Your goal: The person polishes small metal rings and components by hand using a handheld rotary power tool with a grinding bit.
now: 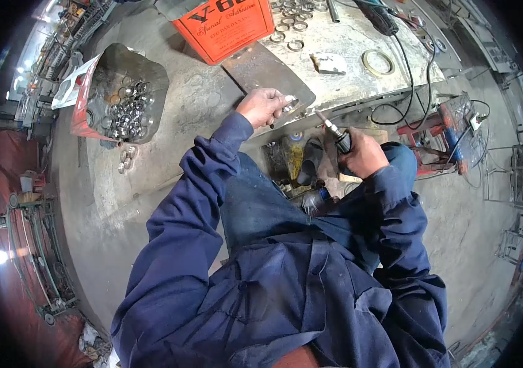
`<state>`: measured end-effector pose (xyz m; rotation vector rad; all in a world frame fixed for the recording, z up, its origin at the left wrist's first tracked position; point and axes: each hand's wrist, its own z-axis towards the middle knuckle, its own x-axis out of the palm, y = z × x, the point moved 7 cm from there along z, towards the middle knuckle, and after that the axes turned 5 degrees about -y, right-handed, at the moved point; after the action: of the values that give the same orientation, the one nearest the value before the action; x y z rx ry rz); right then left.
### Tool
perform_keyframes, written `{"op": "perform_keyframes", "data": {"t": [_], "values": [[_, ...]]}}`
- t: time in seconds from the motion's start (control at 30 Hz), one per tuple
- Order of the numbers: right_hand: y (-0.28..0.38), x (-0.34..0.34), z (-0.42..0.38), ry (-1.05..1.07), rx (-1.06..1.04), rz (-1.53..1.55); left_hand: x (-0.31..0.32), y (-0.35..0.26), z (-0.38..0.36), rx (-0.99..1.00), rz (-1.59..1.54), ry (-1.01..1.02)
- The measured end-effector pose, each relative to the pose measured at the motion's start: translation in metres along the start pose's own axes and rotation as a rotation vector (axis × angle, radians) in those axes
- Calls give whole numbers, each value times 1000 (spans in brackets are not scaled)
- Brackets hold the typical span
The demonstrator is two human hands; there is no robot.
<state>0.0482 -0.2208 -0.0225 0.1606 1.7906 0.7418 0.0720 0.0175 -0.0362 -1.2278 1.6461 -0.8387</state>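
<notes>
My left hand [261, 108] is closed, pinching a small shiny metal ring [290, 105] at its fingertips; the fingers cover part of it. It is over the corner of a dark metal plate [264, 69] on the worktable. My right hand [366, 153] is wrapped around a die grinder [342, 141], held just off the table's front edge. The grinder's thin tip points up and left toward the ring, with a gap between them. Whether the tip is spinning cannot be told.
An orange adhesive can [228, 30] stands at the back. At left, a cut-open can [93, 110] holds many metal rings [129, 113]; several rings lie beside it. More rings [295, 45], a larger ring [378, 63] and a corded power tool [378, 17] occupy the right side. Its black cable [410, 80] hangs over the edge.
</notes>
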Motion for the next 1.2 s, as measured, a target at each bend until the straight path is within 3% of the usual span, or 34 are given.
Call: {"op": "perform_keyframes", "data": {"t": [0.43,1.03,1.2], "values": [[17,24,22,11,-73,6,0,7,-1,-17,-100,22],[38,37,46,91,68,-69,4,16,-8,8,-294,40],[34,46,48,98,22,-79,5,12,-14,39,-263,-11]]}}
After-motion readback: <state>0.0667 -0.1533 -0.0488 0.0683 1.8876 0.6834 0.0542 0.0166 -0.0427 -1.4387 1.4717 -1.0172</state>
